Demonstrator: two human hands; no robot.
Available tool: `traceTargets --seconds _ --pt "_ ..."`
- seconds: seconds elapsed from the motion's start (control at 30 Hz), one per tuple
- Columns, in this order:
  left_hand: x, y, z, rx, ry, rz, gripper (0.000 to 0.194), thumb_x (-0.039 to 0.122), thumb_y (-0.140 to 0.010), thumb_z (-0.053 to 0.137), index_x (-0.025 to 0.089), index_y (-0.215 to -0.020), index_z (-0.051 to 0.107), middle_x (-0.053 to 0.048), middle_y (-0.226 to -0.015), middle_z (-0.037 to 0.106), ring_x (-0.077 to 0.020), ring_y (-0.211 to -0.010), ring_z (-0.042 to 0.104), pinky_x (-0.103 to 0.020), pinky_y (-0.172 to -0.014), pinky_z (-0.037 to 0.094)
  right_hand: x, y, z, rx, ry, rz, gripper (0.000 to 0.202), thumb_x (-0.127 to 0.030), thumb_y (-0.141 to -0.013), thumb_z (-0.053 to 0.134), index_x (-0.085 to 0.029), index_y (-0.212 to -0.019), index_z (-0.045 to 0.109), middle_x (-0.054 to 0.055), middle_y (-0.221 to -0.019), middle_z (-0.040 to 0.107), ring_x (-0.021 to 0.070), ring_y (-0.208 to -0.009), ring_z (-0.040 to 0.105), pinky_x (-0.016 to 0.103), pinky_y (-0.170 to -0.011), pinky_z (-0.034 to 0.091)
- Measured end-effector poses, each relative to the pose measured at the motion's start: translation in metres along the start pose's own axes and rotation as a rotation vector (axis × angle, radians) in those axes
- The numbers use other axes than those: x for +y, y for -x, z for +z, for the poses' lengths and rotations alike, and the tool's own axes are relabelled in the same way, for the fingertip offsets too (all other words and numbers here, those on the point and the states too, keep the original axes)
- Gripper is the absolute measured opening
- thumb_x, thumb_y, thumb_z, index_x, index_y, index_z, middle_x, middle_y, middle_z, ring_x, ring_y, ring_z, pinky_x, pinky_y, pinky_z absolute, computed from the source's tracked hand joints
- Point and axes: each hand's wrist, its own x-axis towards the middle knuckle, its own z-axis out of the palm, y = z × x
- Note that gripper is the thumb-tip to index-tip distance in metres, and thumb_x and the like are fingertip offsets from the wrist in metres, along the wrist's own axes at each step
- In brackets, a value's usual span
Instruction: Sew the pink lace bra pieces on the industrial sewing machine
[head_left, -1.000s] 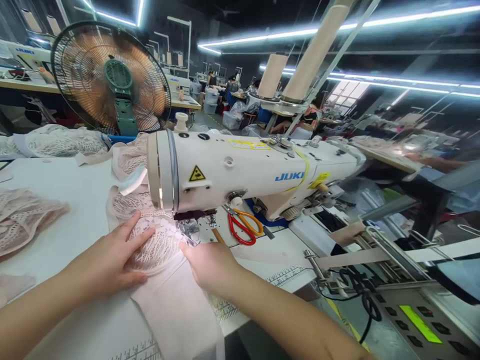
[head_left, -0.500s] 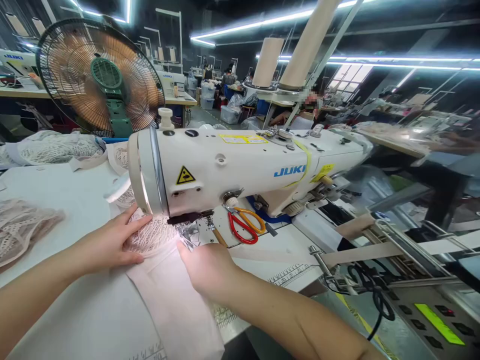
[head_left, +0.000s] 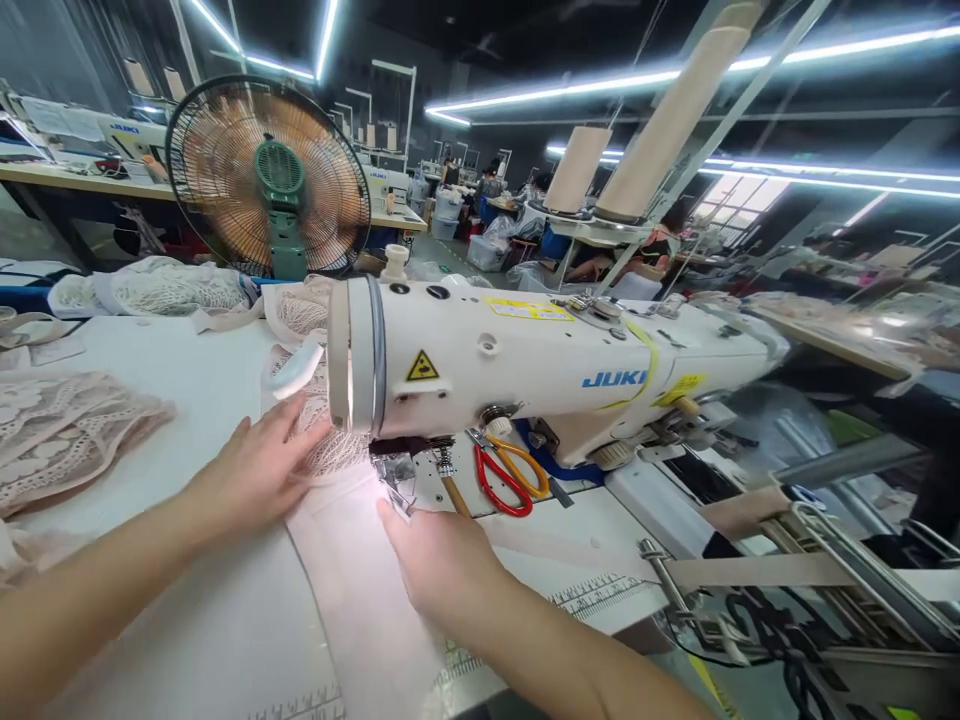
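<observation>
My left hand [head_left: 251,465] lies flat with fingers spread, its fingertips on pale pink lace [head_left: 337,455] left of the needle area. The lace adjoins a smooth pale pink fabric panel [head_left: 367,600] that hangs toward me over the table. My right hand [head_left: 446,555] is curled at the panel's right side, its thumb at the metal presser foot area [head_left: 397,475]; its other fingers are mostly hidden underneath. Above both hands extends the white JUKI sewing machine [head_left: 465,350], its lamp lighting the cloth.
Red-and-orange-handled scissors [head_left: 485,485] and a wooden-handled tool [head_left: 454,497] lie under the machine arm. More lace pieces [head_left: 75,430] rest at left. A large fan [head_left: 281,180] stands behind. At right is a metal tape feeder [head_left: 810,570]. People sit farther back.
The camera view has turned left and up, so everything appears shifted right and lower. Both hands keep nearly the same places on the fabric.
</observation>
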Motion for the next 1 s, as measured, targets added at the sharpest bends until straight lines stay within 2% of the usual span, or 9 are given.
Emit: traceTargets --seconds 0.03,0.1,0.17,0.27,0.33,0.4,0.5,0.8,1.0 --pt "0.015 0.008 0.002 0.063 -0.024 -0.018 0.05 0.02 -0.086 0.048 0.018 -0.136 0.052 -0.018 -0.133 0.058 -0.04 -0.119 0.057 -0.048 -0.086 0.053 0.003 0.006 0.001 0.021 -0.011 -0.023 0.087 -0.009 -0.07 0.064 -0.023 -0.15 0.036 0.009 -0.091 0.07 0.0244 -0.074 0.065 0.029 -0.05 0.033" --pt "0.053 0.025 0.004 0.186 0.022 0.004 0.046 0.011 -0.091 0.035 0.016 -0.135 0.051 -0.016 -0.138 0.055 -0.0314 -0.122 0.056 -0.043 -0.094 0.051 0.013 0.02 0.005 0.094 -0.02 -0.112 0.065 -0.01 -0.074 0.059 -0.022 -0.137 0.051 0.008 -0.092 0.068 0.0226 -0.075 0.062 0.03 -0.052 0.031" --pt "0.095 0.042 0.005 0.244 0.109 0.126 0.04 0.011 -0.093 0.034 0.016 -0.125 0.058 -0.012 -0.124 0.065 -0.0224 -0.102 0.065 -0.032 -0.079 0.055 0.025 0.036 0.013 0.194 -0.024 -0.257 0.035 -0.012 -0.08 0.054 -0.022 -0.112 0.063 0.006 -0.088 0.065 0.0198 -0.074 0.057 0.03 -0.056 0.031" --pt "0.141 0.055 0.002 0.037 0.187 0.224 0.029 0.028 -0.088 0.056 0.017 -0.113 0.066 -0.01 -0.111 0.072 -0.022 -0.084 0.066 -0.032 -0.068 0.054 0.044 0.054 0.032 0.329 -0.077 -0.473 0.022 -0.012 -0.085 0.049 -0.022 -0.099 0.062 0.003 -0.089 0.062 0.0168 -0.078 0.052 0.028 -0.064 0.034" --pt "0.154 0.057 0.0 -0.105 0.182 0.26 0.035 0.037 -0.081 0.067 0.017 -0.109 0.069 -0.01 -0.112 0.072 -0.0225 -0.08 0.065 -0.033 -0.064 0.051 0.052 0.06 0.045 0.379 -0.112 -0.553 0.025 -0.011 -0.081 0.051 -0.022 -0.101 0.061 0.002 -0.092 0.061 0.0163 -0.079 0.049 0.027 -0.066 0.034" --pt "0.153 0.055 0.0 -0.176 0.172 0.26 0.034 0.039 -0.081 0.069 0.018 -0.107 0.071 -0.01 -0.113 0.071 -0.0219 -0.08 0.063 -0.034 -0.063 0.049 0.057 0.062 0.056 0.4 -0.122 -0.57 0.027 -0.009 -0.077 0.054 -0.022 -0.1 0.06 0.002 -0.092 0.059 0.0163 -0.079 0.048 0.027 -0.066 0.035" --pt "0.141 0.054 0.002 -0.189 0.177 0.269 0.035 0.038 -0.083 0.066 0.019 -0.112 0.069 -0.01 -0.117 0.069 -0.0216 -0.083 0.061 -0.034 -0.066 0.046 0.057 0.061 0.063 0.44 -0.123 -0.553 0.026 -0.008 -0.075 0.054 -0.021 -0.097 0.058 0.002 -0.092 0.056 0.0164 -0.081 0.047 0.026 -0.069 0.036" --pt "0.112 0.049 0.0 0.001 0.205 0.307 0.033 0.037 -0.083 0.067 0.027 -0.114 0.066 0.004 -0.127 0.068 -0.0198 -0.088 0.059 -0.037 -0.074 0.04 0.051 0.047 0.055 0.55 -0.081 -0.566 0.015 -0.009 -0.076 0.054 -0.02 -0.086 0.054 0.0 -0.085 0.053 0.0143 -0.076 0.044 0.025 -0.065 0.034" --pt "0.087 0.042 0.005 0.068 0.204 0.403 0.031 0.036 -0.09 0.059 0.028 -0.12 0.063 0.004 -0.132 0.066 -0.02 -0.087 0.058 -0.036 -0.076 0.039 0.049 0.035 0.05 0.564 -0.035 -0.543 0.016 -0.008 -0.073 0.056 -0.021 -0.082 0.051 -0.001 -0.081 0.05 0.0139 -0.072 0.041 0.025 -0.062 0.032"
